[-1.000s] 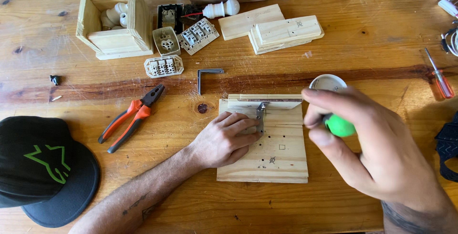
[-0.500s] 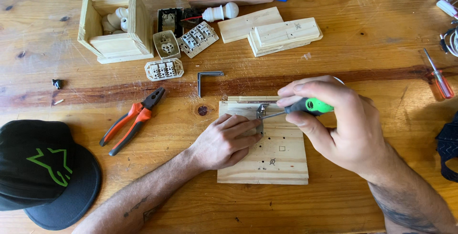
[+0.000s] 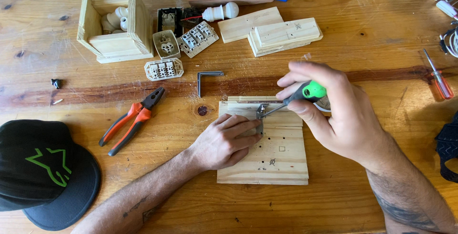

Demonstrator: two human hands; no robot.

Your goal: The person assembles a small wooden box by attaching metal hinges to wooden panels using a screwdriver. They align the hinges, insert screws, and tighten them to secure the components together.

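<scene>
A pale wooden board (image 3: 281,157) lies flat in front of me on the table. My left hand (image 3: 224,141) rests on it and pinches a small metal angle bracket (image 3: 260,114) upright against the board's top part. My right hand (image 3: 334,112) grips a screwdriver with a green and black handle (image 3: 310,92); its thin shaft slants down and left, and the tip meets the bracket. A round white container behind my right hand is mostly hidden.
Orange-handled pliers (image 3: 131,122) and a black cap (image 3: 43,172) lie to the left. Another metal bracket (image 3: 207,79) sits above the board. Farther back: a wooden box (image 3: 117,33), white plastic electrical parts (image 3: 164,68), stacked wood pieces (image 3: 281,34), a bulb (image 3: 219,11). An orange screwdriver (image 3: 439,76) lies right.
My right hand turned the green-handled screwdriver from upright to slanted and brought its tip onto the bracket. My left hand stayed on the board holding the bracket.
</scene>
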